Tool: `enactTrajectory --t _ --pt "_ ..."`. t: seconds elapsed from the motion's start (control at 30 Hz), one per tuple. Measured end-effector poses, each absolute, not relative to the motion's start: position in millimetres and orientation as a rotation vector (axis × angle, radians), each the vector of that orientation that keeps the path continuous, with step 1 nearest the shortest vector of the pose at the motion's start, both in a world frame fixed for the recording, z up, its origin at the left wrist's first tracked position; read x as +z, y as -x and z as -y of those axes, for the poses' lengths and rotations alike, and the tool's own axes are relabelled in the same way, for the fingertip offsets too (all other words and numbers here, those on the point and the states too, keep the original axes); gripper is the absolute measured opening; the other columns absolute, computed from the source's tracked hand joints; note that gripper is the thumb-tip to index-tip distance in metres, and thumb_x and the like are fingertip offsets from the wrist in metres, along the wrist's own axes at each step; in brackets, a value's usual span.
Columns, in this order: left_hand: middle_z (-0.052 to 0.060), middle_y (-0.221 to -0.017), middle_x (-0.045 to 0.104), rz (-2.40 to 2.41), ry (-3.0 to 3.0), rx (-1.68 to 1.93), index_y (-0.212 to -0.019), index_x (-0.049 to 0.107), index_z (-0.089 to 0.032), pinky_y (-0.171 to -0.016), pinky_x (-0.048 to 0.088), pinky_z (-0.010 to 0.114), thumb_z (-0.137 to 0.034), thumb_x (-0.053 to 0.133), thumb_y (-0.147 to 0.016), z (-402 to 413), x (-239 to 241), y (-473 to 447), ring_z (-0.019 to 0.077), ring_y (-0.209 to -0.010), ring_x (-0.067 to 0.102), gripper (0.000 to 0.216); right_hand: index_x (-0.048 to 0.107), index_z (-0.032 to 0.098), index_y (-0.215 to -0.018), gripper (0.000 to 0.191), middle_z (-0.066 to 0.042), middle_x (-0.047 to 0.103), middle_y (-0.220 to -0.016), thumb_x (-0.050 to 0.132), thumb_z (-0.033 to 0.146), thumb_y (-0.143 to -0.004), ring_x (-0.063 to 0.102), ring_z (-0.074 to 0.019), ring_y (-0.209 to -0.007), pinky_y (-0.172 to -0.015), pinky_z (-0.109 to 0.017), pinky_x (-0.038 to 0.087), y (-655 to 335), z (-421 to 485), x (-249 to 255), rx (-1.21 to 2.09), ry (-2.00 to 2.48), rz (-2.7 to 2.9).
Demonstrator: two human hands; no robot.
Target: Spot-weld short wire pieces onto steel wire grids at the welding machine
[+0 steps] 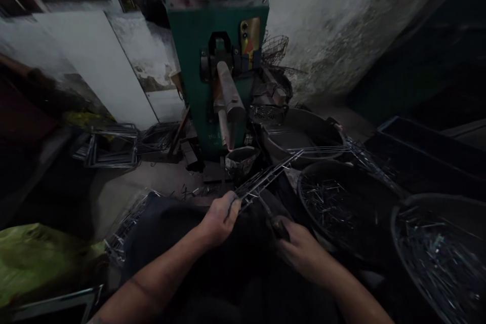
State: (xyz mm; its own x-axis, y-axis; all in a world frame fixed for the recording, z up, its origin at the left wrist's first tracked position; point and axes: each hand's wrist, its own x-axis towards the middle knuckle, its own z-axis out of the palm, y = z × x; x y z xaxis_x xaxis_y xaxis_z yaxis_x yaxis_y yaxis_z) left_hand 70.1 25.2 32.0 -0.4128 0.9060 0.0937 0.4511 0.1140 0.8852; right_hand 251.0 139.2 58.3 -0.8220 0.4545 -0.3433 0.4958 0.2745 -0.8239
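Note:
My left hand (223, 215) is closed around the near end of a welded wire frame (271, 177) of thin metal rods. The frame slants up and away to the right, and its far side reaches over the rim of a basin. In my right hand (301, 245), fingers wrapped round it, is a dark-handled hand tool (279, 225). Its thin metal end points up-left, close to the frame's near end. Blur and dim light hide its exact kind, and I cannot tell whether it touches the wire. Dark cloth covers my lap beneath both hands.
Ahead stands a green machine (186, 71) with thick protruding metal arms (230, 93) and a red light. A phone (249, 35) is fixed to its front. Basins (397, 233) of short metal rods stand right. Wire frames (112, 147) and a yellow-green sack (34, 258) lie left.

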Motion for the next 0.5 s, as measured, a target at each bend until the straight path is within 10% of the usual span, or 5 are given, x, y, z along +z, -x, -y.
enactTrajectory --t 0.5 --pt "-0.002 -0.062 0.044 -1.93 -1.352 1.158 -0.072 0.038 -0.021 -0.057 0.034 0.025 -0.034 0.031 -0.091 -26.2 29.9 -72.9 0.0122 -0.057 0.043 0.024 0.05 0.019 -0.079 0.011 -0.002 0.058 -0.074 0.046 0.024 -0.071 0.055 -0.0173 -0.069 -0.064 -0.029 0.045 -256.8 -140.7 69.5 -1.754 -0.89 -2.299"
